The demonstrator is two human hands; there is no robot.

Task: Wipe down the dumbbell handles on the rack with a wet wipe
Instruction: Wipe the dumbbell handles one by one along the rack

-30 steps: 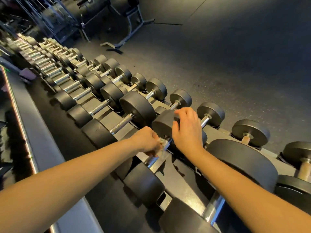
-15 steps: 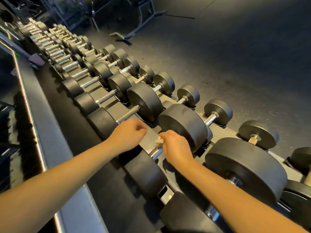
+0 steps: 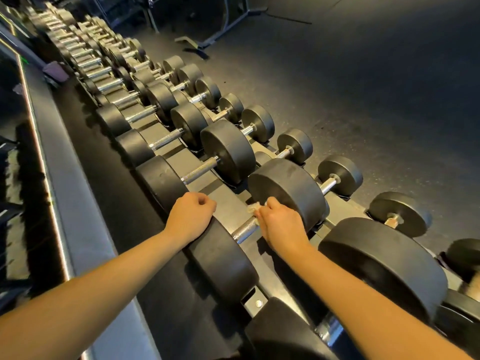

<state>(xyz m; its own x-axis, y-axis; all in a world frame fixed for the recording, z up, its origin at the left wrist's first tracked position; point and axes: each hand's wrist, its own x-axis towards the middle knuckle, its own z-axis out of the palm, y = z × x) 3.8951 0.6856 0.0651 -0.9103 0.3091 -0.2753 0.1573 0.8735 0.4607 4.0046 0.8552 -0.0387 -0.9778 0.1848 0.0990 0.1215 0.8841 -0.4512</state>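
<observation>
The rack cradles dumbbells in two tiers, the far ones too blurred to count. My right hand curls over a knurled upper-tier handle, fingers clamping the one wet wipe against it. My left hand, a closed empty fist, rests on that dumbbell's near head

Definitely a gym, free-weights corner. One long rack packed with black dumbbells runs way into the distance. Dark speckled rubber floor, some equipment frame at the back.
</observation>
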